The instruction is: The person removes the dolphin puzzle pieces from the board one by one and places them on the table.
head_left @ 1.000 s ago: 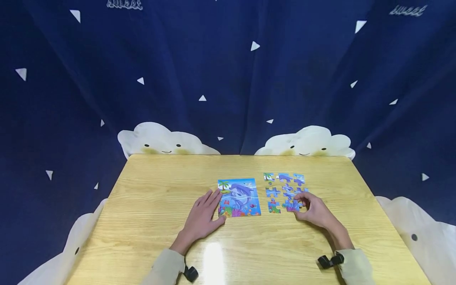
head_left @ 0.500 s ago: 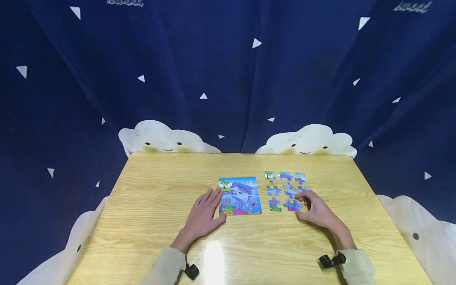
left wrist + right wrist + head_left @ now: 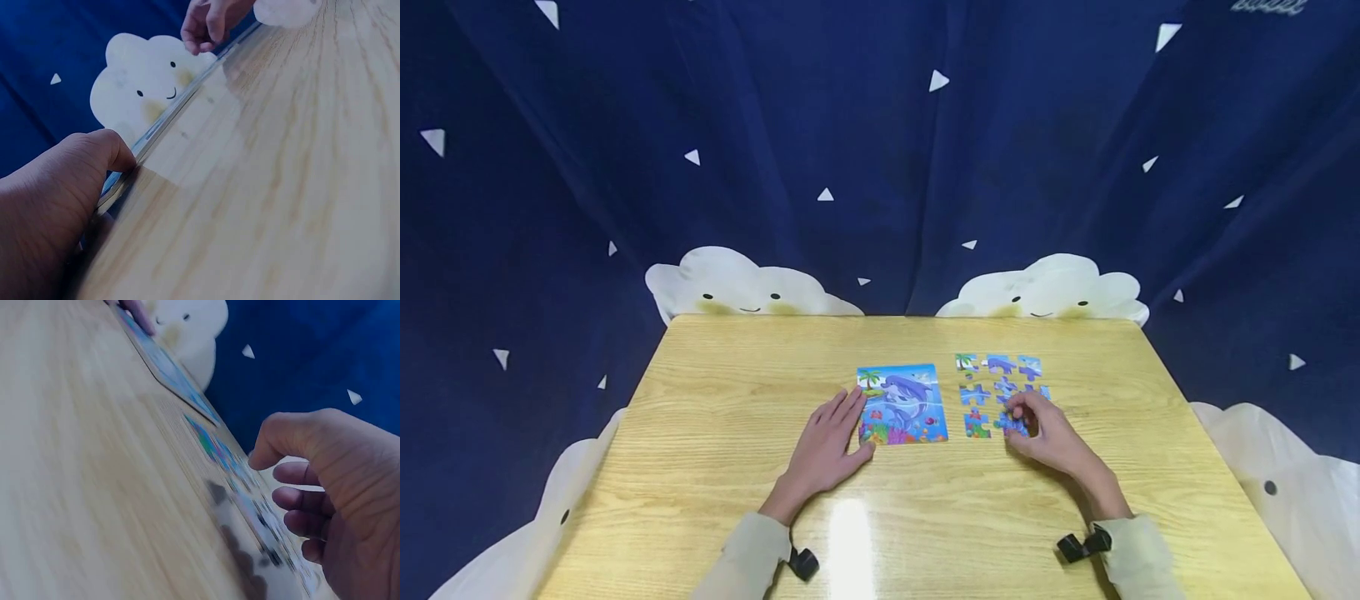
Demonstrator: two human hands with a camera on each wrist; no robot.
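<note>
A square dolphin picture board [image 3: 917,408] lies flat near the middle of the table. My left hand [image 3: 826,442] rests at its left side, fingers straight, fingertips on the edge and thumb by the lower corner. Right of the board, jigsaw pieces [image 3: 976,395] of the same picture are laid out in spaced rows. Over the lower right pieces hovers my right hand [image 3: 1048,433], its fingers loosely bent and hiding some of them. In the right wrist view, a gap shows between thumb and fingers [image 3: 299,499], with no piece between them.
A light wooden table [image 3: 715,367] carries everything. Behind it hangs a dark blue curtain [image 3: 820,125] with white triangles and cloud faces [image 3: 737,283]. A black wrist camera [image 3: 1082,546] sits at the right cuff, another camera [image 3: 803,564] at the left.
My right hand has shifted a little left across the lower pieces. The left hand stays at the board. The head view has tilted slightly, so the table sits higher in it.
</note>
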